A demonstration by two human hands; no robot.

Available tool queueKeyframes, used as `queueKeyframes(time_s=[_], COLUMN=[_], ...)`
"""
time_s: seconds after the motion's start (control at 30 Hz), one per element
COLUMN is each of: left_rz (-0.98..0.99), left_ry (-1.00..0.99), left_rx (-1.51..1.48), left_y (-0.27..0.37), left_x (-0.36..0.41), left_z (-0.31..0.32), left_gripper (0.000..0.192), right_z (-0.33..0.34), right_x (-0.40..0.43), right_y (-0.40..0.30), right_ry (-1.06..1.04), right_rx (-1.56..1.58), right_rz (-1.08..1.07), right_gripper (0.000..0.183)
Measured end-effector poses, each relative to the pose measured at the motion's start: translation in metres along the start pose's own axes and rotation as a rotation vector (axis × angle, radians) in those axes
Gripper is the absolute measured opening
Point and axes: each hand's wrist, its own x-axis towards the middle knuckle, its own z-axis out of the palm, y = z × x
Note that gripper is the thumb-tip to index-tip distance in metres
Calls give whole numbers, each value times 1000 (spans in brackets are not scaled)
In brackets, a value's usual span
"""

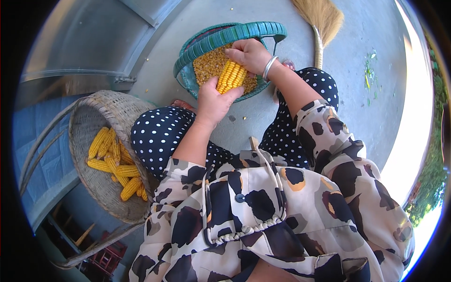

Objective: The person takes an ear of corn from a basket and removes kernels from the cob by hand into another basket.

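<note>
Between my two hands is a yellow corn cob, its rows of kernels facing up. My left hand grips its lower end, thumb and fingers on either side. My right hand, with a silver bangle at the wrist, is closed around the upper end, which it partly hides. Beneath the cob stands a green woven basket with a broad arched handle, holding loose corn kernels. To my left, a tilted wicker basket holds several whole corn cobs.
A straw broom lies beyond my right knee. Green plant scraps are scattered on the concrete floor at the right, and a few stray kernels lie around the green basket. A metal-framed door stands at the upper left.
</note>
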Motion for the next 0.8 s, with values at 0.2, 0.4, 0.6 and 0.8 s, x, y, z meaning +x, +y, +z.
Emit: queueKeyframes(time_s=[0.2, 0.4, 0.6, 0.8], left_rz=[-362, -103, 38, 38], left_ry=[-51, 68, 141, 135], left_rx=[-260, -36, 217, 331], left_y=[25, 5, 6, 15], left_x=[-5, -2, -4, -6], left_z=[2, 3, 6, 3], left_gripper=[37, 40, 46, 47], right_z=[-6, 0, 2, -3], right_x=[-1, -6, 0, -6], right_y=[1, -3, 1, -7], right_ry=[-28, -60, -60, -60], right_rx=[167, 130, 88, 125], right_rz=[52, -7, 31, 100], right_gripper=[33, 35, 36, 32])
